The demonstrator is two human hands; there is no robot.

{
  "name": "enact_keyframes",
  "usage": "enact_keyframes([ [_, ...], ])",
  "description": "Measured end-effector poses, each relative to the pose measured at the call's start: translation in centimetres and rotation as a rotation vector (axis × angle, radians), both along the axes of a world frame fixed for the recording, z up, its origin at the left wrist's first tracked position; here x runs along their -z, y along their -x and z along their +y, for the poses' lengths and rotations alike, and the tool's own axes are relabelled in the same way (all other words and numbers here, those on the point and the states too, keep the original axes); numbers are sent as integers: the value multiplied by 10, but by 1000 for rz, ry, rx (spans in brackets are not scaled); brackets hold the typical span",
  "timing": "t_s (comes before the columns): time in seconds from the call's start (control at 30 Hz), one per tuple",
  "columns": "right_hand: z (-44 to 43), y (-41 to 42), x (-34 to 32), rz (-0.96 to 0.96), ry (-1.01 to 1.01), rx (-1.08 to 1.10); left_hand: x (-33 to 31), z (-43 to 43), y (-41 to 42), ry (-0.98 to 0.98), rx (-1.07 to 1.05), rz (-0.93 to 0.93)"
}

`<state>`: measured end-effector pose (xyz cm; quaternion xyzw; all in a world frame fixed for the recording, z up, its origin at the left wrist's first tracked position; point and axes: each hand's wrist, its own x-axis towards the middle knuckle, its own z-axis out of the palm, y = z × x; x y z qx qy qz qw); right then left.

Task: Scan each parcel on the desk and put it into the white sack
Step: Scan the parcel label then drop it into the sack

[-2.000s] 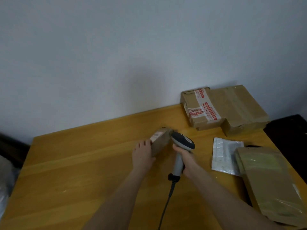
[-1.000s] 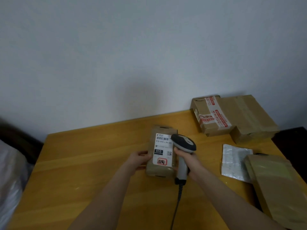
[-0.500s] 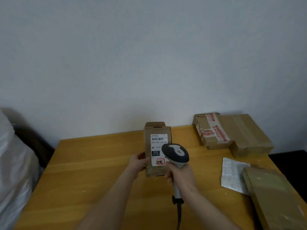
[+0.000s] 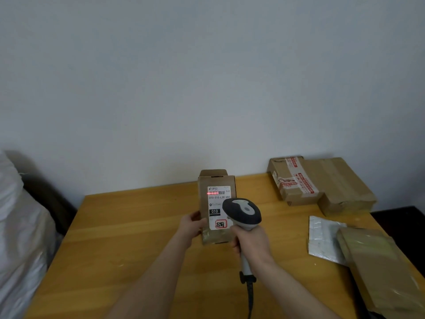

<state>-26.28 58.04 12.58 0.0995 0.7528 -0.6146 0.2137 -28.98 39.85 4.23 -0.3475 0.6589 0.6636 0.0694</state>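
Ok, I'm pinching small parcel (image 4: 216,203) upright in left grip (image 4: 192,226); right grip (image 4: 251,244) wrapping scanner (image 4: 242,211), beam (image 4: 212,193) hitting barcode (image 4: 218,192) at 11 o'clock.

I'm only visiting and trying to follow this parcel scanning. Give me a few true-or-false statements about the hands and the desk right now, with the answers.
1. The left hand holds a small brown box up with its label facing the camera. True.
2. The right hand is empty. False: it grips a corded scanner aimed at the box.
3. A red line of light lies across the label's barcode. True.
4. The silver mailer is already inside the white sack. False: it lies on the desk, with one edge covered by a brown envelope.
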Motion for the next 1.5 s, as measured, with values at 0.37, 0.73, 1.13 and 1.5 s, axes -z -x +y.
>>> enact_keyframes([
  [0.37,-25,-23,-3,-2,8,74,4,-21,-6,-2,62,9],
  [0.73,-36,-77,-14,24,26,100,-5,-30,-52,-12,75,78],
  [1.13,-73,-191,-43,81,108,64,-53,-62,-178,13,44,121],
  [1.5,-202,-177,-121,109,350,-31,-172,-184,-245,88,-168,315],
])
